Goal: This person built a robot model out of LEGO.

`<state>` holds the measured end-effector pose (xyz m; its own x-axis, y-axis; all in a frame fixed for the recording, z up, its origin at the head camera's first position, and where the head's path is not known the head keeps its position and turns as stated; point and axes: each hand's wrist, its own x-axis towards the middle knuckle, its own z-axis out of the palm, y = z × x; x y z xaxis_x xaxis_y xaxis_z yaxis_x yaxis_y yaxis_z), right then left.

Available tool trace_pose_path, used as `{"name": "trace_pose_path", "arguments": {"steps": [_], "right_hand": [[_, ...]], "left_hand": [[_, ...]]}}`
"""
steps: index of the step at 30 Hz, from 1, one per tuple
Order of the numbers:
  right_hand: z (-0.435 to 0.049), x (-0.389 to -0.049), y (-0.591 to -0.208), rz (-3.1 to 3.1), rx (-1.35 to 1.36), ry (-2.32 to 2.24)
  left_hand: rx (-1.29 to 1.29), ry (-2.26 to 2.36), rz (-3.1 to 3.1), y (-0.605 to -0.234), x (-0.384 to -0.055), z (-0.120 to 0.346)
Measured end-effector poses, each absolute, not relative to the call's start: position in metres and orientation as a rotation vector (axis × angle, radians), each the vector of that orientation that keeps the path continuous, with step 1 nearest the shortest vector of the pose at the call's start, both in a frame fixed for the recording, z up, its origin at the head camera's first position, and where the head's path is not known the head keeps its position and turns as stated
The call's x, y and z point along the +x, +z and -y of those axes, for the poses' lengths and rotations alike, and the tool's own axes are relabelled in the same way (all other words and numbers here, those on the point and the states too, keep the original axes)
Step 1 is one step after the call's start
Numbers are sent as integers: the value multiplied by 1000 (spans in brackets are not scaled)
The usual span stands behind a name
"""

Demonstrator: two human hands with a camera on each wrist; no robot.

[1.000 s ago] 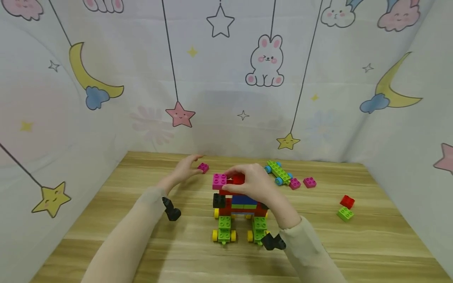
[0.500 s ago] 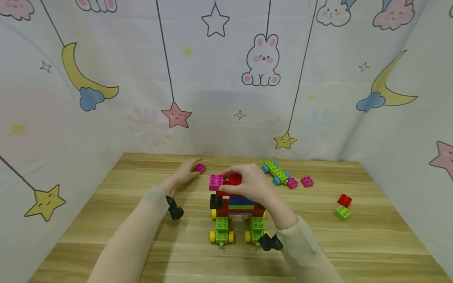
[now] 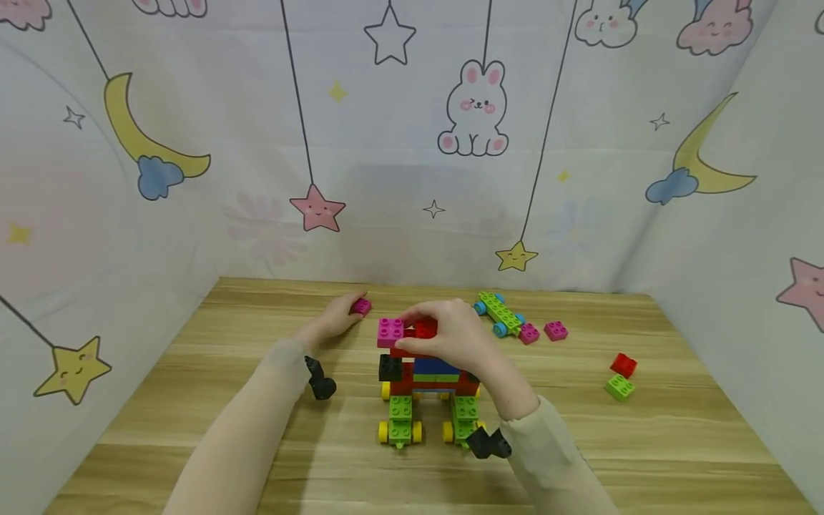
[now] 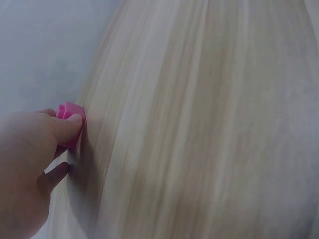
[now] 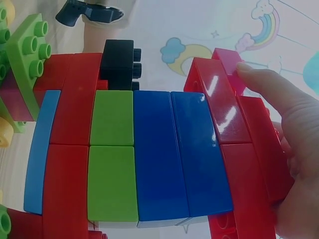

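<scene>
At the back left of the table, my left hand (image 3: 337, 315) pinches a small pink building brick (image 3: 362, 307). In the left wrist view the thumb lies against that brick (image 4: 75, 112), which is close to the tabletop. My right hand (image 3: 455, 330) reaches over the top of a built block structure (image 3: 436, 372). Its thumb and finger pinch a second pink brick (image 3: 390, 332) at the structure's top left end. Red bricks (image 5: 219, 99) lie beneath the hand. Blue (image 5: 159, 154), green and black bricks make up the middle, and green wheeled bases (image 3: 400, 422) stand below.
Behind the structure is a green car base (image 3: 500, 313) with blue wheels. Two loose pink bricks (image 3: 556, 330) lie beside it. Further right are a red brick (image 3: 623, 365) and a green brick (image 3: 621, 387). A printed cloth (image 3: 386, 179) walls off the table's back.
My left hand's fingers have closed onto the pink brick at the back left. The right hand keeps its place on the structure's top. The head view has shifted slightly.
</scene>
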<state>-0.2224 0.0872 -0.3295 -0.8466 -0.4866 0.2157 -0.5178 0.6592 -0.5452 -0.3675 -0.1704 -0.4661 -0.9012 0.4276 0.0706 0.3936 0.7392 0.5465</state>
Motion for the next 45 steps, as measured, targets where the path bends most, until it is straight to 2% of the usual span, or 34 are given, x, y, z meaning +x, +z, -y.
{"name": "trace_pose_path", "arguments": {"steps": [16, 26, 45], "right_hand": [[-87, -221, -329, 2803, 858, 941], [-84, -222, -328, 2808, 854, 942], [-86, -222, -330, 2803, 852, 947]], "left_hand": [[633, 940, -2934, -471, -363, 174], [445, 1098, -2881, -462, -349, 185], [464, 1277, -2941, -391, -290, 169]]}}
